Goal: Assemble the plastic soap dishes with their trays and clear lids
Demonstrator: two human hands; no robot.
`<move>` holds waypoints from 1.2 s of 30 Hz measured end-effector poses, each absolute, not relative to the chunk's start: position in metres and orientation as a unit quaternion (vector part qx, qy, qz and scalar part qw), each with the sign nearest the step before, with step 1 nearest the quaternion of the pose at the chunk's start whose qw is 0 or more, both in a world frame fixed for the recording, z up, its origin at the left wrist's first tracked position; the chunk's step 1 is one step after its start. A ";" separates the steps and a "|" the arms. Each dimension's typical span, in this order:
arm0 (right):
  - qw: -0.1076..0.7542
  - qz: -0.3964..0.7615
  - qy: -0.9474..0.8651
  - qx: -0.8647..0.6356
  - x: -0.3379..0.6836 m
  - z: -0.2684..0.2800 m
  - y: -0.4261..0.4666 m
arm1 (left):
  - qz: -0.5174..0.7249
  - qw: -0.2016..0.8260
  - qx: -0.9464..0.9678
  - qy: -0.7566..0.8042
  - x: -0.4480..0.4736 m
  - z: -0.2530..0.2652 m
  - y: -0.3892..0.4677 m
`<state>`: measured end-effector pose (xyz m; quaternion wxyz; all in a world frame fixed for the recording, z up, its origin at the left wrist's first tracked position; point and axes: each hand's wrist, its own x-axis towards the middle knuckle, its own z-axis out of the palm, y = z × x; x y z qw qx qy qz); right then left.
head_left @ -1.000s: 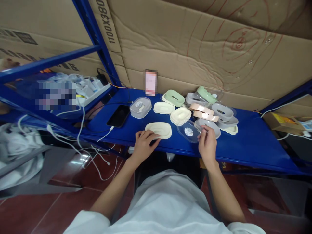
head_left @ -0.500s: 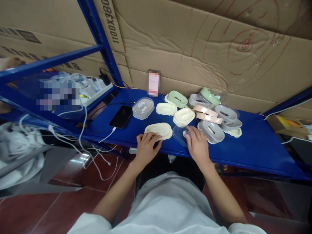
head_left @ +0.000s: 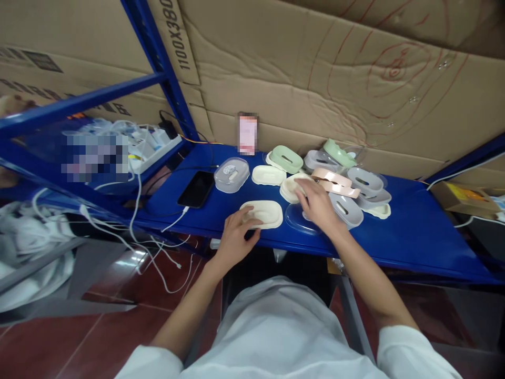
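My left hand (head_left: 238,231) has its fingers curled over the left end of a cream oval soap dish base (head_left: 272,213) near the table's front edge, gripping its rim. My right hand (head_left: 317,205) is closed on the right side of another cream oval dish piece (head_left: 290,190), partly covering it. Below my right wrist lies a clear oval lid (head_left: 300,221). Beside that hand are a grey slotted tray (head_left: 349,210) and pink oval rings (head_left: 335,181). A third cream piece (head_left: 268,175) sits behind the left hand's dish.
A lidded grey soap dish (head_left: 232,176) and a black phone (head_left: 196,189) with a white cable are to the left. Green pieces (head_left: 286,159) and more grey trays (head_left: 365,180) lie behind. Another phone (head_left: 248,134) leans on the cardboard wall (head_left: 276,79). Blue posts (head_left: 158,63) frame the table.
My right hand has moved from the clear lid up and back onto the cream dish piece. The dish under my left hand has shifted slightly right.
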<state>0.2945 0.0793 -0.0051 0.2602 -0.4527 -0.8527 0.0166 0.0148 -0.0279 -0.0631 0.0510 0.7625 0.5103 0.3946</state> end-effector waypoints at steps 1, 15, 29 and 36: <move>0.243 -0.009 -0.844 -0.478 0.283 0.001 0.102 | 0.393 0.052 0.765 0.508 0.014 -0.063 -0.028; 0.169 -0.102 -0.845 -0.497 0.254 0.023 0.121 | 0.419 0.133 0.731 0.522 0.005 -0.068 -0.026; 0.222 0.012 -0.925 -0.309 0.246 -0.018 0.012 | 0.396 0.039 0.782 0.480 0.000 -0.067 -0.022; 0.223 0.011 -0.873 -0.433 0.301 -0.019 -0.010 | 0.397 0.088 0.781 0.474 -0.009 -0.067 -0.022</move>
